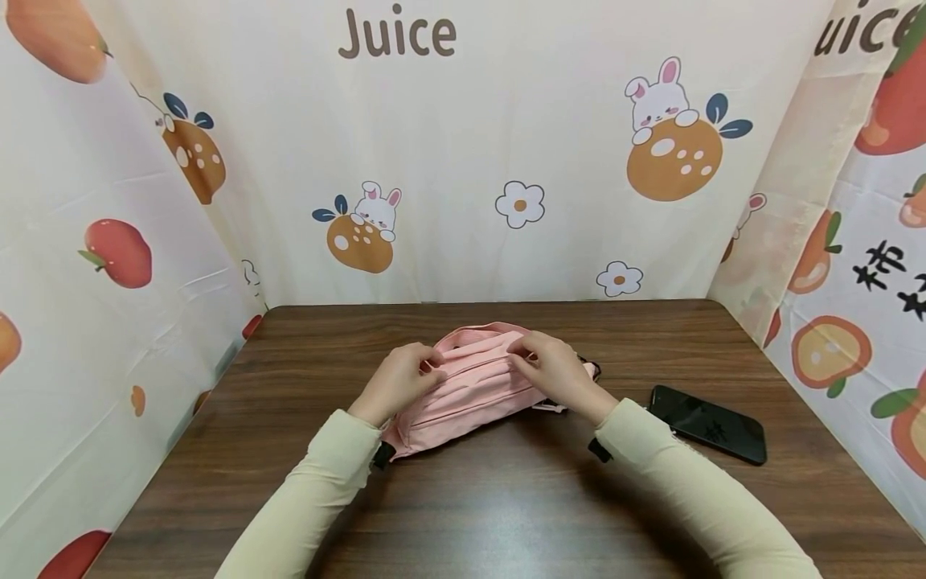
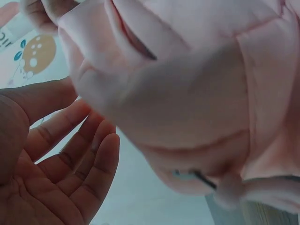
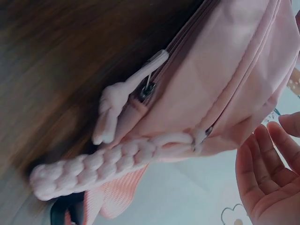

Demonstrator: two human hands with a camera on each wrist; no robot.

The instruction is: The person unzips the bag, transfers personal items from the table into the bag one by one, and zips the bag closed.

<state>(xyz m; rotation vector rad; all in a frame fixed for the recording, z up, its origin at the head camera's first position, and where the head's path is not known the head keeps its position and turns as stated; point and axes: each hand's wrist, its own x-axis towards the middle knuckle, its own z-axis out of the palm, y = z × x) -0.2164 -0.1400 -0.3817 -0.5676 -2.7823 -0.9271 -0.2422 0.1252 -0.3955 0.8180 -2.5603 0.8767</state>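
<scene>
A pink waist bag [image 1: 470,390] lies on the table, its front slanting and its fabric creased. At its upper left edge, my left hand [image 1: 405,378] pinches the fabric between thumb and fingers. My right hand [image 1: 557,370] pinches the top edge further right, thumb in front. From the left wrist, the left hand [image 2: 65,159] shows thumb and fingertips right at the bag's edge [image 2: 187,98]. In the right wrist view, a braided pink zipper pull [image 3: 98,168] and a knotted cord pull [image 3: 117,98] hang from the bag's end, with the right hand [image 3: 272,173] partly cut off.
A black phone [image 1: 709,424] lies on the brown wooden table [image 1: 470,507], right of the right forearm. Printed fruit-and-rabbit cloth [image 1: 448,145] hangs behind the table and along both sides. Pink webbing strap [image 3: 115,192] with a black buckle [image 3: 65,208] trails from the bag.
</scene>
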